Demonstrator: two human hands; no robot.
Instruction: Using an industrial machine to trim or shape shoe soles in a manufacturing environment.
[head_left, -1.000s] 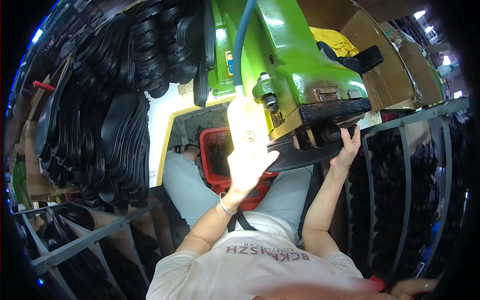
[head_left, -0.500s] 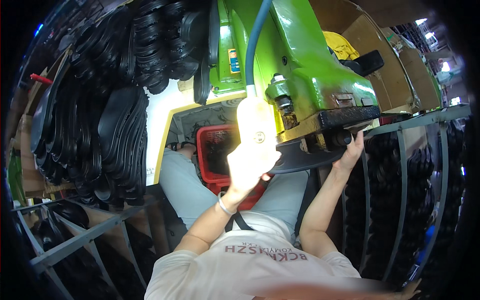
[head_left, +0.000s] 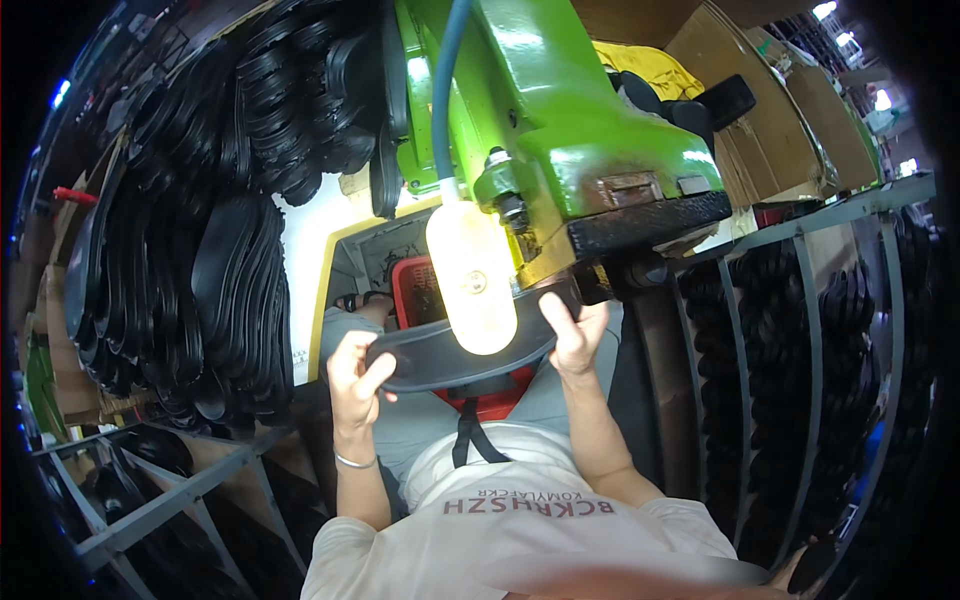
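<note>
A black shoe sole point(head_left: 420, 362) is stretched between my hands above my lap. My left hand point(head_left: 355, 380) is closed on its left end, thumb on top. At the other end my right hand point(head_left: 577, 335) pinches the sole, just below the head of the green machine point(head_left: 600, 130). A bright lamp point(head_left: 468, 290) on a blue-grey hose hangs in front and hides the middle of the sole. Right of my right hand, a dark cylindrical part point(head_left: 643, 272) sits under the machine head.
Stacks of black soles point(head_left: 235, 290) crowd the white table at left. A red crate point(head_left: 405, 290) stands below, between my legs. Metal racks flank me, the left rack point(head_left: 190, 485) and the right rack point(head_left: 737, 350). A cardboard box point(head_left: 750, 140) with yellow cloth point(head_left: 650, 68) is behind the machine.
The sole has come away from under the machine head, leftward and toward me. My left hand has moved left out from behind the lamp; my right hand has moved left onto the sole's end.
</note>
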